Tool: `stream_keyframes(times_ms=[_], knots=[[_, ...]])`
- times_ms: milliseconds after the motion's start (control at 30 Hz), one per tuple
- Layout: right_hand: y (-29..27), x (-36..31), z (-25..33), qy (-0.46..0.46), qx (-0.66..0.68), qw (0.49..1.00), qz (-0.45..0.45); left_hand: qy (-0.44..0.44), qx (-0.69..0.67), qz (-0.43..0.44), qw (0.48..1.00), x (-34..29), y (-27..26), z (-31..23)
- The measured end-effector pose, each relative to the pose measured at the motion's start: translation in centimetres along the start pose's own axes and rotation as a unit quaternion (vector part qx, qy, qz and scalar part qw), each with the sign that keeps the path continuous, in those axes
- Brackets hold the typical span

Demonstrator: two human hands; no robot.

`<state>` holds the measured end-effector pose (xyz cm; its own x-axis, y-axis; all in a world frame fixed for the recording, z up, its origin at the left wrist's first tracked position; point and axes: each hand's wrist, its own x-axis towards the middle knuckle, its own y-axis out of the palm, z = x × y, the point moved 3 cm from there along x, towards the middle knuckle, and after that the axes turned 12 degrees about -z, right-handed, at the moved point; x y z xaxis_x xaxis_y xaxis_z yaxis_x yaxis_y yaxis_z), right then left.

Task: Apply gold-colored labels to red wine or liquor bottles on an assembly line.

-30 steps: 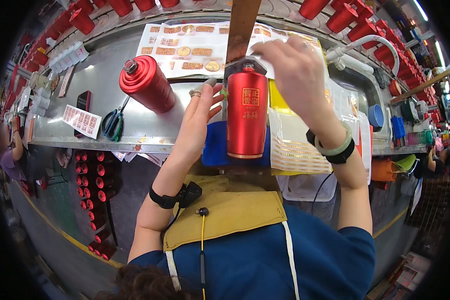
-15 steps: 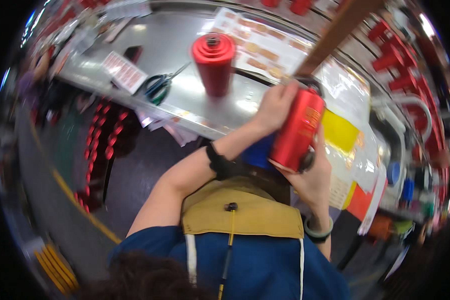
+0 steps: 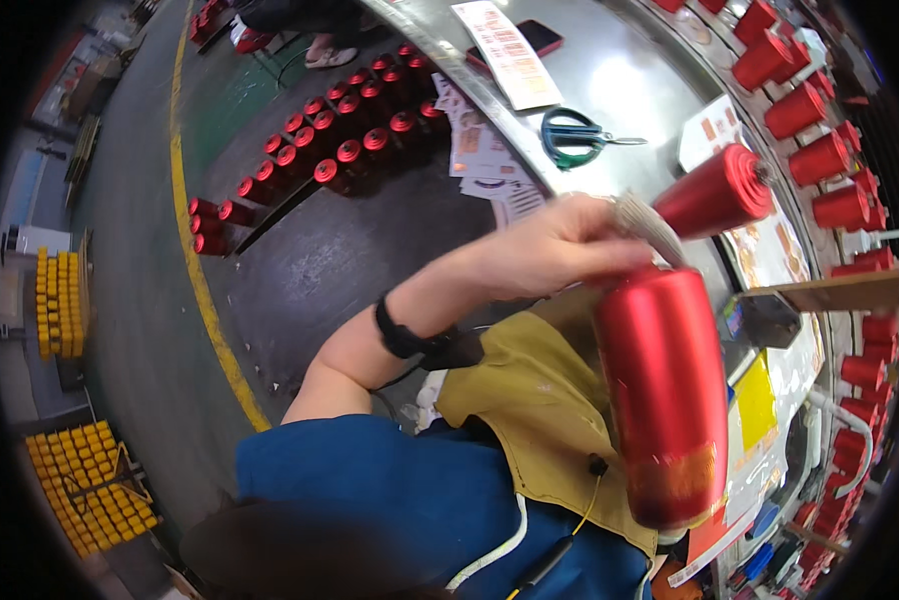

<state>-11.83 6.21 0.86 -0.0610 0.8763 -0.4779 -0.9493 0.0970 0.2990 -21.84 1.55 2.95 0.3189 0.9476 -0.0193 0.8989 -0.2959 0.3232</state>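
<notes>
A shiny red metal cylinder (image 3: 663,390), with a gold label patch near its lower end, is held up close in front of my apron. My left hand (image 3: 580,245) is closed at its upper end, fingers bent over the rim. A pale ribbed strip, perhaps cloth (image 3: 650,228), shows beyond those fingers; blur hides whether they hold it. My right hand is hidden behind the cylinder, and only a bit of its wristband (image 3: 672,537) appears below. Another red cylinder (image 3: 715,195) with a metal fitting on top stands on the steel table beside my left hand.
Scissors (image 3: 580,138) with dark green handles, a label sheet (image 3: 510,55) and a phone (image 3: 540,38) lie on the steel table (image 3: 630,85). Rows of red cylinders (image 3: 348,150) stand on the floor at left. More line the right side (image 3: 820,160), near a wooden post (image 3: 840,292).
The view has swung left, showing more floor. The held cylinder has come closer and now stands nearly upright in the picture. My right hand has gone out of sight behind it.
</notes>
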Motion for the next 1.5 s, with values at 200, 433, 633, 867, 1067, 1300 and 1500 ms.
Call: stream_keyframes(times_ms=[200, 433, 633, 867, 1067, 1300, 1500], knots=[[-9.6, -8.7, -8.2, 0.245, 0.148, 0.958, -0.009, 0.097, 0.166, -0.370, 0.909, -14.7, -19.1, -0.4], [-10.3, -3.2, -12.0, 0.216, 0.339, 0.905, -0.141, -0.108, 0.465, -0.593, 0.649, -28.4, -40.4, 17.7], [-9.6, -2.7, -12.0, 0.125, 0.341, 0.899, -0.247, -0.145, 0.521, -0.591, 0.598, -31.3, -56.2, 27.3], [-9.8, -2.7, -11.6, 0.143, 0.338, 0.890, -0.270, -0.191, 0.521, -0.601, 0.576, -27.9, -68.5, 29.2], [-8.7, -2.8, -11.6, 0.135, 0.315, 0.896, -0.281, -0.201, 0.562, -0.561, 0.574, -25.3, -71.8, 29.8], [-9.4, -2.5, -11.7, 0.139, 0.329, 0.899, -0.254, -0.209, 0.586, -0.588, 0.517, -26.0, -71.6, 28.2], [-8.5, -4.0, -11.3, 0.129, 0.384, 0.869, -0.285, 0.101, 0.448, -0.652, 0.604, -14.0, -52.5, 20.7]])
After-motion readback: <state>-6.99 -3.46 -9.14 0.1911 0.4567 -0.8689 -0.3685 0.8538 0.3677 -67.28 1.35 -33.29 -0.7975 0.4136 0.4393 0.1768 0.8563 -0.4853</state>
